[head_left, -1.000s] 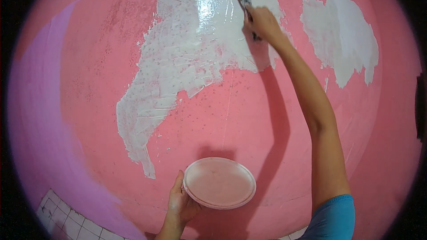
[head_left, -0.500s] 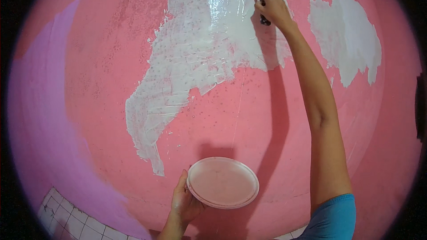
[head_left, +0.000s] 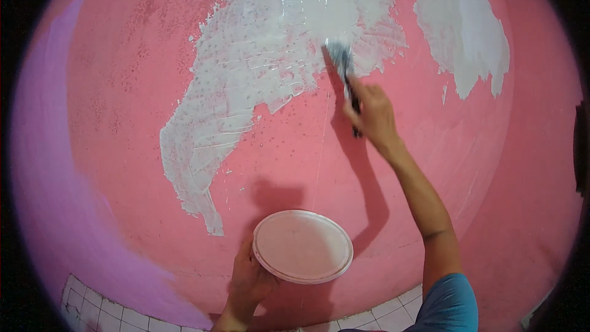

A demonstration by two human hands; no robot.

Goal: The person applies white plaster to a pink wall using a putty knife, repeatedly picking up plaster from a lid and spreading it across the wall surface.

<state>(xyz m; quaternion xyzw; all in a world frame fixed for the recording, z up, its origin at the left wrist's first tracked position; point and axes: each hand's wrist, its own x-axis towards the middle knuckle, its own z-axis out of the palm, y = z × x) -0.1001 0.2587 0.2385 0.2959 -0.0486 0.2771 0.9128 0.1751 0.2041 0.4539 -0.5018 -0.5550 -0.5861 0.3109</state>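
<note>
My right hand (head_left: 372, 114) is closed round the dark handle of a putty knife (head_left: 340, 55). The knife's blade, smeared with white, lies at the lower edge of a broad patch of wet white putty (head_left: 258, 55) on the pink wall (head_left: 393, 190). Low in front of me, my left hand (head_left: 249, 276) grips a round, pale lid (head_left: 303, 247) by its left edge. Its thumb shows at the rim, while the other fingers are hidden beneath. The lid's upturned face has a raised rim and a thin pinkish-white film.
A second, smaller putty patch (head_left: 467, 34) covers the wall at the upper right. Purple paint (head_left: 61, 166) runs down the left side. White tiles (head_left: 110, 313) border the wall's foot, and a dark object (head_left: 581, 147) stands at the far right edge.
My right hand has drawn the putty knife downward and slightly left, from high on the putty to its lower edge. My left hand still holds the lid, and the view has shifted slightly.
</note>
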